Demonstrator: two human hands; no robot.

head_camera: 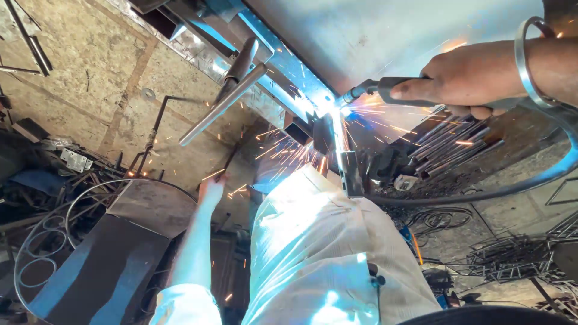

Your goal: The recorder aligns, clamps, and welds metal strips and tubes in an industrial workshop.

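My right hand point(475, 75), with a metal bangle point(525, 60) on the wrist, grips a welding torch point(385, 89). Its tip meets a steel frame point(283, 69) at a bright arc point(329, 108), and sparks spray downward. A steel sheet point(385, 30) rests against the frame. My left hand point(211, 189), on a white-sleeved arm, hangs low by the lower end of a thin dark rod point(230, 159). Its fingers look curled, but glare hides whether they hold the rod. My white clothing point(319, 247) fills the lower middle.
A round steel bar point(223, 107) juts from the frame toward the floor. The torch's hose point(481, 194) loops right. A bundle of metal rods point(451, 139) lies beyond it. A wire ring with scrollwork point(42, 241), a dark sheet point(102, 265) and scrap crowd the left floor.
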